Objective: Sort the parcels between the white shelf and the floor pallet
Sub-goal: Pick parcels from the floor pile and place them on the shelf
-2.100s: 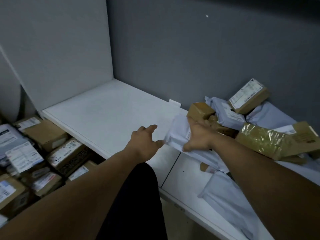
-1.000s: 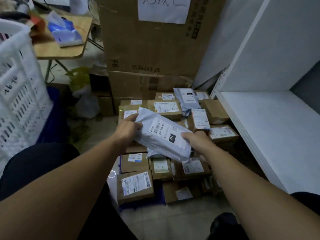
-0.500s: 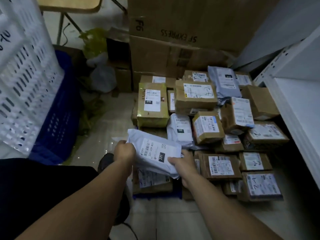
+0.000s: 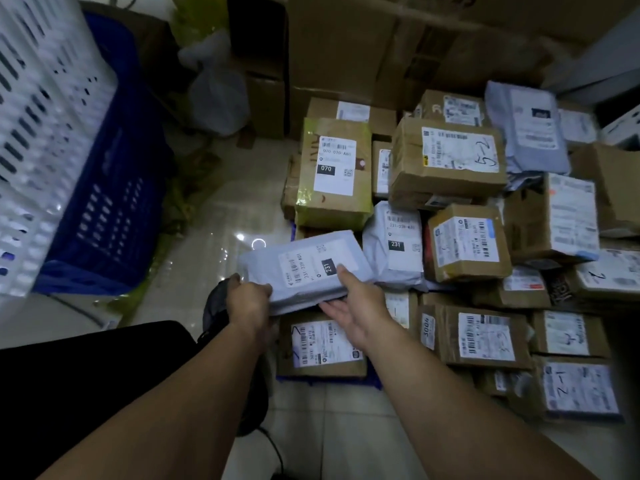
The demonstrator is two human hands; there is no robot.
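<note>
- Grey poly mailer (image 4: 304, 268) is being held flat in both hands, label facing up, "231" printed on it.
- Its near-left corner is being gripped by the left hand (image 4: 247, 306).
- Its near-right edge is being pinched by the right hand (image 4: 353, 306), thumb on the label, fingers underneath, palm up.
- Hands are being kept apart along the near edge, both clamped on the mailer.
- Mailer is being carried over the front-left part of the parcel pile, above a brown box (image 4: 322, 344) with a scribbled label. Whether it is touching that box cannot be told.
- White mailer (image 4: 394, 244), also marked "231", is being shown just beside its far-right corner.
- Pile is being carried by a blue pallet (image 4: 346, 381); only an edge is being shown under the front box.
- Yellow-taped box (image 4: 332, 171) marked "070" is being shown behind the held mailer, with a cardboard box (image 4: 446, 157) marked "5-2" to its right.
- White slotted crate (image 4: 34, 133) and blue crate (image 4: 114, 202) are being shown at left on the tiled floor (image 4: 214, 220), apart from the pile.
</note>
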